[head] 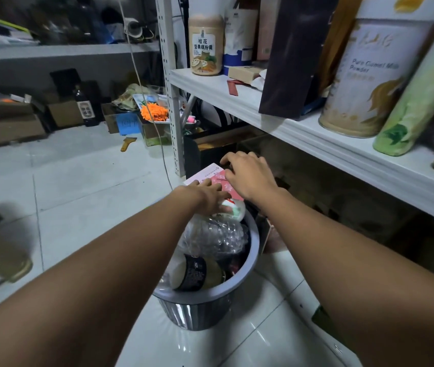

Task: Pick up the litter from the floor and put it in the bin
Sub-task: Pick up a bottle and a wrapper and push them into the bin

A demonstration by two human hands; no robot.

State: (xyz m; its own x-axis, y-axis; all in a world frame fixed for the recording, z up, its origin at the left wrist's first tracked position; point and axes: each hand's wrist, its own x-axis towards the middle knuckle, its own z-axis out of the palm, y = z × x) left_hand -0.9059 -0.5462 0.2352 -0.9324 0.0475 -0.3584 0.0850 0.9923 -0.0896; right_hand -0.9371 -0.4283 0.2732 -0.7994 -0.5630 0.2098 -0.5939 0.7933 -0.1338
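A grey bin (239,283) stands on the tiled floor below me, packed with crushed clear plastic bottles (214,235), a dark-labelled jar (197,272) and a white cup (233,207). A pink and white flat package (208,174) lies just beyond the bin's far rim. My left hand (206,196) rests on the package's near part with fingers stretched out. My right hand (249,173) lies over its right side with fingers bent down on it; whether they grip its edge is hidden.
A white metal shelf (303,128) on the right carries tins and jars, close above my right arm. Its perforated upright (171,102) stands behind the bin. Cardboard boxes (6,123), a dark bottle (84,107), an orange item (154,111) and a yellow scraper (128,143) sit at the back.
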